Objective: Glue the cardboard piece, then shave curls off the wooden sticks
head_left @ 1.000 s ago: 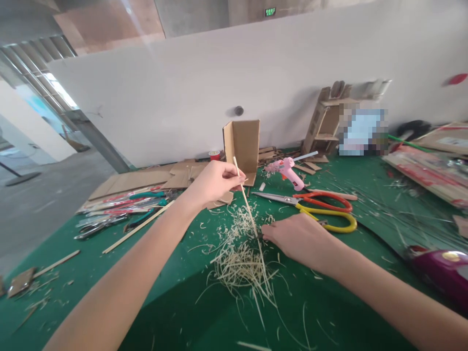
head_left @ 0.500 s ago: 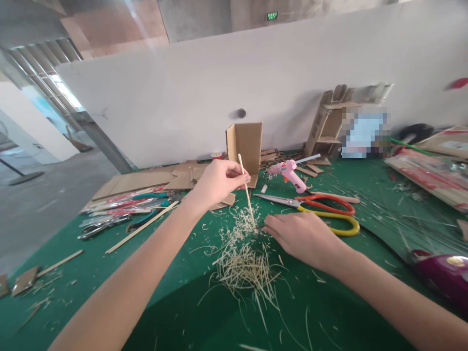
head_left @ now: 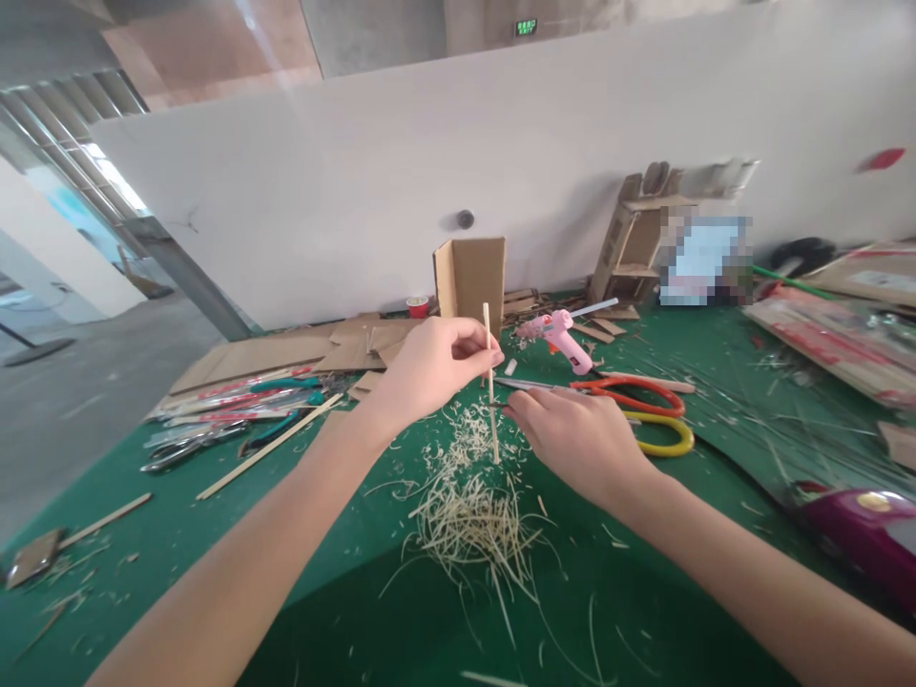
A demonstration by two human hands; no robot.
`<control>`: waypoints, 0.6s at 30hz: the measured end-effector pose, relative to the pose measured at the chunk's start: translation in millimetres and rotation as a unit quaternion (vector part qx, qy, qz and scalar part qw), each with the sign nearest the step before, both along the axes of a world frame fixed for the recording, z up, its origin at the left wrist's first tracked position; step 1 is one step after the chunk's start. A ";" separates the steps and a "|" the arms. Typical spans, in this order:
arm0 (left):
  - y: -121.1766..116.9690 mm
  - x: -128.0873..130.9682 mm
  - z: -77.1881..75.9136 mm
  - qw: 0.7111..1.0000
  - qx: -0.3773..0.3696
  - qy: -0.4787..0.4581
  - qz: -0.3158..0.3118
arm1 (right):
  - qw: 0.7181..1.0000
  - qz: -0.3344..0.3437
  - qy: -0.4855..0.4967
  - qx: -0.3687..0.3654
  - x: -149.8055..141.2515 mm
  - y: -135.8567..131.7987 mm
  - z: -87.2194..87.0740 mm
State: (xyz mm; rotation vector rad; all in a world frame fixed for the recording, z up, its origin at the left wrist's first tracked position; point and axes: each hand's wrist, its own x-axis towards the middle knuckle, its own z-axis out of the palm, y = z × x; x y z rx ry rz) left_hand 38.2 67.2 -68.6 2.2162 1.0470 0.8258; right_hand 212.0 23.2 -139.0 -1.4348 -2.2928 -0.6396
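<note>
My left hand (head_left: 429,367) pinches a thin bamboo stick (head_left: 490,420) near its top and holds it almost upright over the green table (head_left: 215,534). My right hand (head_left: 579,439) is closed on a small dark blade whose tip touches the stick about midway down. Below the stick lies a heap of pale shavings (head_left: 472,515).
Orange and yellow scissors (head_left: 636,410) lie just behind my right hand, a pink glue gun (head_left: 562,336) beyond them. An upright cardboard piece (head_left: 472,277) and flat cardboard stand at the back. Pliers and cutters (head_left: 236,410) lie at the left, a purple object (head_left: 859,534) at the right.
The stick has swung from a slant to nearly upright and shifted right. My right hand rose from the stick's lower end to its middle.
</note>
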 end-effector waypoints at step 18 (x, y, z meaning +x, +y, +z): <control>6.0 -2.8 -3.2 1.000 -0.018 -0.001 -0.020 | 0.984 0.044 -0.064 -0.158 3.0 -2.9 -21.4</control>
